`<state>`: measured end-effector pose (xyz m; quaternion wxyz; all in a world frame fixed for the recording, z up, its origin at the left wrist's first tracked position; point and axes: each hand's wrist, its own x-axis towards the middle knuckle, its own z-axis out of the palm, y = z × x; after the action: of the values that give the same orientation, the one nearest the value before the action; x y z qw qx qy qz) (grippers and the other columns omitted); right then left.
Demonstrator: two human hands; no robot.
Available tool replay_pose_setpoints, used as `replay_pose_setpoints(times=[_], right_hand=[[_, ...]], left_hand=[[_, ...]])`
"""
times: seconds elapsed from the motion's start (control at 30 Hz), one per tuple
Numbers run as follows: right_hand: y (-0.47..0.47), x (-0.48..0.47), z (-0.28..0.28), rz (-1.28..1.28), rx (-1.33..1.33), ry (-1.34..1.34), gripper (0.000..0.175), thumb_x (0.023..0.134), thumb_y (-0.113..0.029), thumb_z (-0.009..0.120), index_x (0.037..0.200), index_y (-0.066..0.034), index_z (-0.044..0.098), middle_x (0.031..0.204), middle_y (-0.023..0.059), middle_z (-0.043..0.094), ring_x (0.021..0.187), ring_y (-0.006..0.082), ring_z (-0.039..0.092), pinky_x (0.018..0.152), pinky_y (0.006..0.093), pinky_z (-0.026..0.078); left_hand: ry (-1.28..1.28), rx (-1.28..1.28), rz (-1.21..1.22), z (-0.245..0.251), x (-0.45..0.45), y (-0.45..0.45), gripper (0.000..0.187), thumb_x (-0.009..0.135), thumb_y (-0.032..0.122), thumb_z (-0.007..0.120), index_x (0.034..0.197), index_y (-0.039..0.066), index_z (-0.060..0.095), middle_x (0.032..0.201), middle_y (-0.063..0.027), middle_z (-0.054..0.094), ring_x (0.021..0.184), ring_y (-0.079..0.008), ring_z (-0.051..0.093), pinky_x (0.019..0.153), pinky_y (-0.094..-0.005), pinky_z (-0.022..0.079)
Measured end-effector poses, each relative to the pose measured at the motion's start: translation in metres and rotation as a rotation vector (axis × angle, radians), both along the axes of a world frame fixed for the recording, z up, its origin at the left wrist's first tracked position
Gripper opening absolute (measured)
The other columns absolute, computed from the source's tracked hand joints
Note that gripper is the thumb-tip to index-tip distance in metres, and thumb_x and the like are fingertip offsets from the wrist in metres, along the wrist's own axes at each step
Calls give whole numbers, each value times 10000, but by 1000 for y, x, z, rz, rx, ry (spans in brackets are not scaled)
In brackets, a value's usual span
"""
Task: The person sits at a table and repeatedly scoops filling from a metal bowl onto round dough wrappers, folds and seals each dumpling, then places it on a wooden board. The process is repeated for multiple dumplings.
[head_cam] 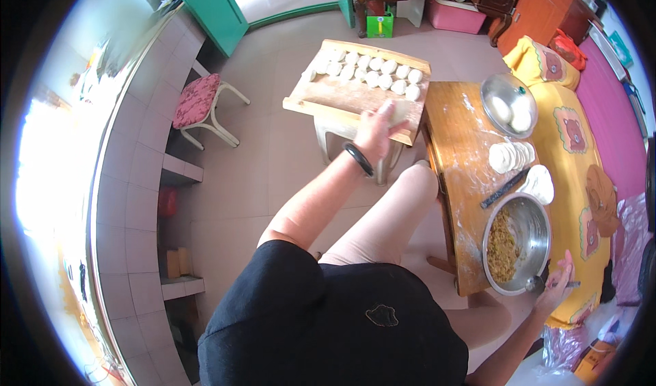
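Observation:
My left hand [376, 129], with a dark bangle at the wrist, reaches over the near right part of a wooden board [348, 93]. A pale, blurred patch shows by its fingers; whether it is dough held there or the board's floury surface, I cannot tell. Dumplings [385, 81] stand in two rows along the board's far side. My right hand [557, 286] grips a metal spoon [534, 283], its bowl near the rim of a steel bowl of filling [502, 250]. Beyond that bowl lie a dough piece [538, 185], a dark rod [505, 188] and overlapping dough wrappers [511, 157].
The board rests on a plastic stool [328, 134]. A floured wooden table [464, 181] stands beside it, bearing another steel bowl [508, 104] with dough. A yellow-covered seat [564, 114] runs along the table's right. A red-cushioned chair [197, 99] stands to the left.

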<state>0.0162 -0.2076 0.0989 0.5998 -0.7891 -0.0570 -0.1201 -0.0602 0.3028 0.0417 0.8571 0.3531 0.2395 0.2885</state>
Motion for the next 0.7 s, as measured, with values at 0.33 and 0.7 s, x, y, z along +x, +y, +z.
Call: replay_pose_setpoints(times=[0.33, 0.7], right_hand=[[-10, 15, -13, -72, -208, 8, 314, 986, -195, 481, 1223, -27, 599, 772, -33, 464, 522, 8, 304, 458, 174, 230], [-17, 35, -35, -135, -236, 99, 297, 982, -216, 511, 1205, -59, 626, 725, -65, 414, 535, -1, 289, 454, 171, 207]], left_hand=[[836, 939, 461, -62, -20, 198, 454, 912, 327, 614, 1201, -22, 576, 1272, -118, 573, 1177, -233, 539, 1002, -313, 399], [1140, 1107, 16, -92, -56, 308, 263, 792, 271, 715, 866, 19, 720, 666, -54, 623, 631, -131, 567, 621, -340, 472]])
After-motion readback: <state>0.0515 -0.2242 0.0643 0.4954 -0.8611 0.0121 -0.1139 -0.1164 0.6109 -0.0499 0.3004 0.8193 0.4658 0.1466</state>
